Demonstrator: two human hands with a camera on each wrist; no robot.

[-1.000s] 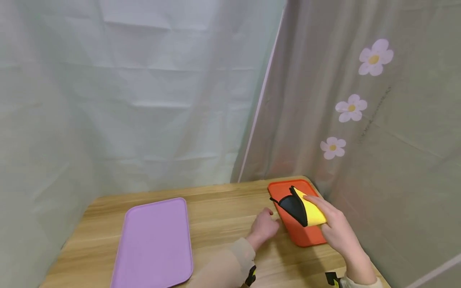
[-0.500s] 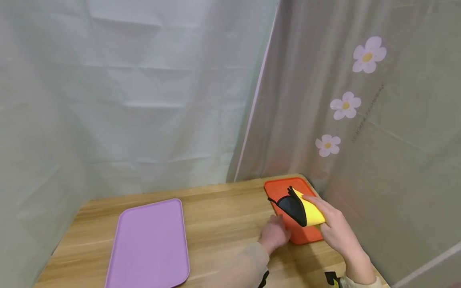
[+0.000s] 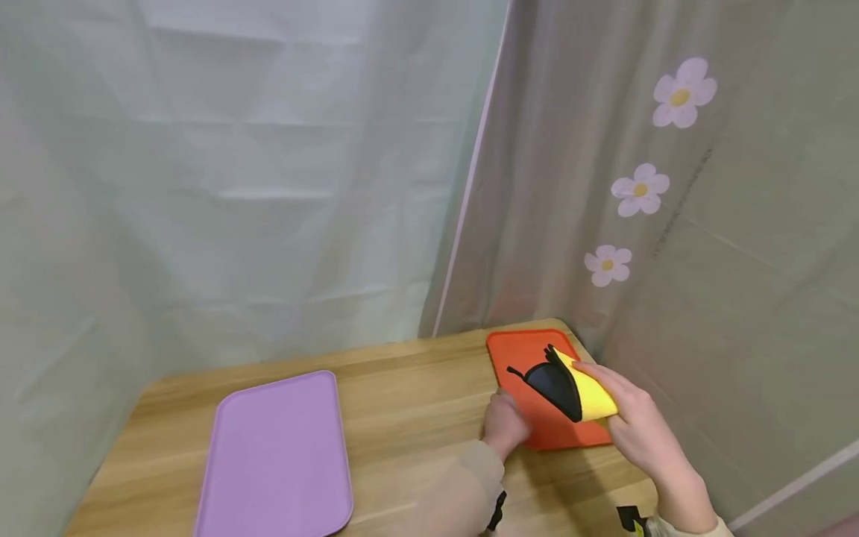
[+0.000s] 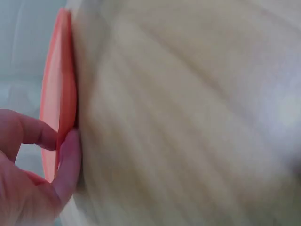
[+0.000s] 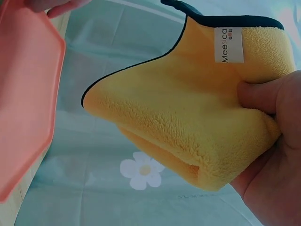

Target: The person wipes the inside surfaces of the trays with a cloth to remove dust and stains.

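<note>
My right hand (image 3: 637, 414) grips a folded towel (image 3: 594, 392), yellow on one face and dark grey on the other, with a black border. The towel is held above the orange-red tray (image 3: 520, 350) at the table's back right corner. In the right wrist view the towel's yellow side (image 5: 155, 101) is fluffy and bears a white label. My left hand (image 3: 505, 424) is at the tray's near left edge. Up close, in the left wrist view, its thumb and a finger pinch the tray's rim (image 4: 68, 89). The towel hides part of the tray.
A purple tray (image 3: 275, 455) lies on the left of the wooden table (image 3: 403, 418). A pale curtain (image 3: 268, 186) hangs behind the table, and a grey one with white flowers (image 3: 640, 190) along the right side.
My left hand has moved right to the orange-red tray and its fingers have closed on the rim. The right hand still holds the towel over the tray, with little movement.
</note>
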